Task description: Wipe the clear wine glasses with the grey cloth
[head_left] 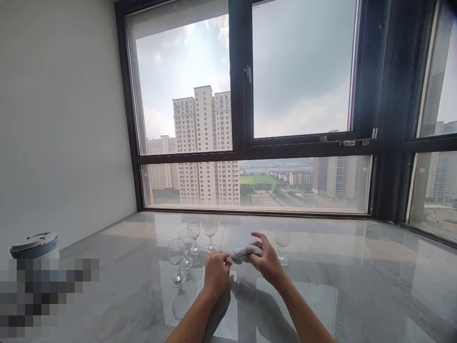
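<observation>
A wine glass (240, 254) is held on its side above the grey marbled ledge, between my two hands. My left hand (216, 267) pinches its stem end with closed fingers. My right hand (264, 258) grips the bowl end, thumb below and some fingers raised. Something pale grey shows at the bowl near my right fingers; whether it is a cloth or a reflection I cannot tell. Several clear stemmed glasses stand upright to the left, the nearest glass (176, 255) closest to my left hand. Another upright glass (282, 243) stands just beyond my right hand.
The glossy marbled ledge (378, 286) mirrors the window and the glasses. At the far left is a round lidded container (35, 245), its lower part blurred out. A dark-framed window (257, 153) closes off the back, and a plain wall (67, 119) rises on the left.
</observation>
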`<act>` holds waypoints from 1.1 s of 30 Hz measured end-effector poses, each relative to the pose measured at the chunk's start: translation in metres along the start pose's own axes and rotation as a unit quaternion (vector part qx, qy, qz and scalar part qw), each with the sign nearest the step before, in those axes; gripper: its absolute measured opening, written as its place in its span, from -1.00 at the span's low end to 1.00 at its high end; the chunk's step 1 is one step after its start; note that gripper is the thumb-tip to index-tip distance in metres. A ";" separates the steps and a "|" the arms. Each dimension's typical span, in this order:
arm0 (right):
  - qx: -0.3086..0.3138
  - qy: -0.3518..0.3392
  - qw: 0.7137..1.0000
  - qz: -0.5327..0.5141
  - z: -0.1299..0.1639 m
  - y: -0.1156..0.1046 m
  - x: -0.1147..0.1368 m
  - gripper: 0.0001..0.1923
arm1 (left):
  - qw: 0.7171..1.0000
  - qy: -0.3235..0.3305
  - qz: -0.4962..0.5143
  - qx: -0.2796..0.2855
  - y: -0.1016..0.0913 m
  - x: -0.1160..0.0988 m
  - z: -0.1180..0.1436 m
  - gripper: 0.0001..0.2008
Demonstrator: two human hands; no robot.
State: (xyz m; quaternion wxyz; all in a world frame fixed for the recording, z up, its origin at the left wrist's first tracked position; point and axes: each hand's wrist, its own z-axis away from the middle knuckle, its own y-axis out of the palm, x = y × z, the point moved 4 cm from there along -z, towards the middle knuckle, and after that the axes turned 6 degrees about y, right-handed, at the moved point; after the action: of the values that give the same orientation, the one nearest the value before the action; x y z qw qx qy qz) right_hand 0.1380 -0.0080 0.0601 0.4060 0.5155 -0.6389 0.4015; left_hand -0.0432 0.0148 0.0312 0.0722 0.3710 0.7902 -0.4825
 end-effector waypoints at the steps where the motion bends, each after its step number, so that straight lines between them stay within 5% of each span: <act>1: -0.014 -0.007 1.000 0.001 0.000 -0.002 0.001 -0.40 | 1.000 -0.013 0.017 -0.009 0.000 0.002 0.000 -0.80; 5: -0.112 -0.008 0.994 0.011 -0.002 -0.014 0.000 -0.43 | 0.986 -0.085 0.113 -0.084 -0.002 0.016 -0.004 -0.81; 8: -0.138 0.010 0.988 0.062 -0.002 -0.018 -0.004 -0.42 | 0.947 -0.123 0.272 -0.122 -0.002 0.022 -0.008 -0.72; 13: -0.050 0.047 0.992 0.109 0.003 0.006 -0.021 -0.39 | 0.824 -0.151 0.537 -0.105 0.010 0.021 -0.011 -0.49; 15: 0.029 0.061 0.995 0.071 0.006 0.023 -0.029 -0.35 | 0.802 -0.146 0.572 -0.090 0.016 0.018 -0.011 -0.47; 18: 0.097 0.087 0.991 -0.023 0.008 0.040 -0.037 -0.27 | 0.826 -0.124 0.545 -0.075 0.021 0.015 -0.012 -0.43; 24: 0.029 0.096 0.987 -0.124 0.004 0.034 -0.034 -0.20 | 0.917 -0.107 0.377 -0.070 0.019 0.016 -0.013 -0.42; 28: 0.004 0.041 0.997 -0.064 0.005 0.031 -0.026 -0.30 | 0.963 -0.100 0.237 -0.078 0.016 0.017 -0.009 -0.62; 33: -0.064 0.029 0.997 0.042 0.006 0.026 -0.027 -0.24 | 0.993 -0.052 0.099 0.019 0.018 0.004 -0.001 -0.78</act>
State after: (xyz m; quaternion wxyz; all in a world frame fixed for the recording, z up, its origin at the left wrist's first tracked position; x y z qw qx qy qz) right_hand 0.1157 -0.0010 0.0304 0.4390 0.4492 -0.6727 0.3912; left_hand -0.0339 0.0221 0.0169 0.1541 0.4232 0.7353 -0.5064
